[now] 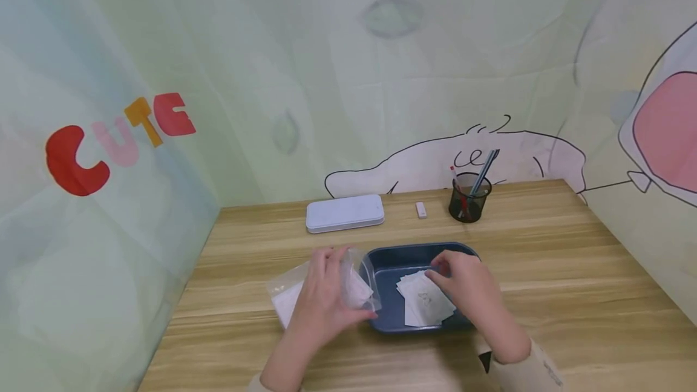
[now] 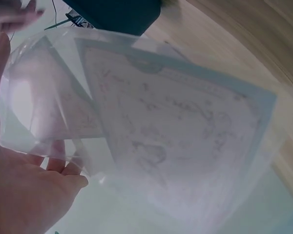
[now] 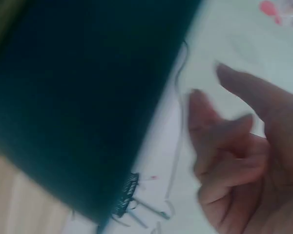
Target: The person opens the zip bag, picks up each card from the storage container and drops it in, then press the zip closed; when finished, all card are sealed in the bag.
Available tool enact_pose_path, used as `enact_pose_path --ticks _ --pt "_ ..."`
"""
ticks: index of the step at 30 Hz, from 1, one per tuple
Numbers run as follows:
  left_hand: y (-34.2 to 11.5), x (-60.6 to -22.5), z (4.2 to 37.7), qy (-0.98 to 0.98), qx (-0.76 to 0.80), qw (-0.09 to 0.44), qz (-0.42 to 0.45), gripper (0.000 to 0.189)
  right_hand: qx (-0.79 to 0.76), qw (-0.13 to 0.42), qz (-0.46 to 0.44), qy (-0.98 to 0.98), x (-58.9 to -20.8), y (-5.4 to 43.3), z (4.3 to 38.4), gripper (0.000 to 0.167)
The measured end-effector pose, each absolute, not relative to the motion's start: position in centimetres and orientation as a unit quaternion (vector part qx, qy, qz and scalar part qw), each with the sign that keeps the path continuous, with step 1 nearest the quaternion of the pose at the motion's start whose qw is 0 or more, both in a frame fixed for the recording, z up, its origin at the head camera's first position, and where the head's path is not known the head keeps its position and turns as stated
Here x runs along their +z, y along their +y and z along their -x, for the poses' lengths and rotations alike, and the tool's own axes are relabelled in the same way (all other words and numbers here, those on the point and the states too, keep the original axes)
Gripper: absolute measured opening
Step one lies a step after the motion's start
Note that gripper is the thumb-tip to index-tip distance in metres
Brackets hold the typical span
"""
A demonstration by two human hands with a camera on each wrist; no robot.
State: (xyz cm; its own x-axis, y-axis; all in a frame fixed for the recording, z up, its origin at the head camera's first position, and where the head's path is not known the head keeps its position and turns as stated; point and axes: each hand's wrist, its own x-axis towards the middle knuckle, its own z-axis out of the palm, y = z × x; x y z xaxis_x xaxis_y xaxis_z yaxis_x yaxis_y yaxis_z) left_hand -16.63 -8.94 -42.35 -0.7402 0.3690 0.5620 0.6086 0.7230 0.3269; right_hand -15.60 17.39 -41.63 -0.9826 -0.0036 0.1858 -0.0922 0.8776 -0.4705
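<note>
My left hand grips a clear plastic bag, fingers over its far side and thumb along its near edge. Inside the bag sit a printed white sheet and a smaller stack of white cards, close to the bag's end by the tray. Right of it stands a dark blue tray, its left rim beside the bag. A loose pile of white paper cards lies in the tray, the top one with a small drawing. Over the pile is my right hand, its fingers loosely bent; the right wrist view shows nothing between thumb and forefinger.
Behind the tray lie a white pencil case and a small eraser. A black mesh pen cup with pens stands to their right. Printed cloth hangs around the back and sides of the wooden table.
</note>
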Motion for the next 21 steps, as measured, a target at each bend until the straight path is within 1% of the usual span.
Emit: enact_pose_path --ticks 4,7,11,16,21 --pt "-9.4 -42.3 16.7 -0.904 -0.252 0.228 0.259 0.125 0.198 -0.007 -0.001 -0.980 -43.4 18.6 15.5 0.033" --pt "-9.7 -42.3 16.8 -0.910 -0.248 0.223 0.247 0.127 0.185 -0.051 0.013 -0.981 -44.7 18.9 15.4 0.036" --pt "-10.0 -42.3 16.9 -0.907 -0.246 0.234 0.247 0.129 0.177 -0.074 0.026 -0.981 -45.9 18.8 15.5 0.046" --pt "-10.2 -42.4 16.9 -0.897 -0.245 0.258 0.262 0.129 0.159 -0.086 0.023 -0.983 -46.4 18.5 15.8 0.056" --pt "-10.2 -42.4 16.9 -0.899 -0.245 0.256 0.256 0.129 0.144 -0.100 0.020 -0.984 -46.3 18.3 16.1 0.063"
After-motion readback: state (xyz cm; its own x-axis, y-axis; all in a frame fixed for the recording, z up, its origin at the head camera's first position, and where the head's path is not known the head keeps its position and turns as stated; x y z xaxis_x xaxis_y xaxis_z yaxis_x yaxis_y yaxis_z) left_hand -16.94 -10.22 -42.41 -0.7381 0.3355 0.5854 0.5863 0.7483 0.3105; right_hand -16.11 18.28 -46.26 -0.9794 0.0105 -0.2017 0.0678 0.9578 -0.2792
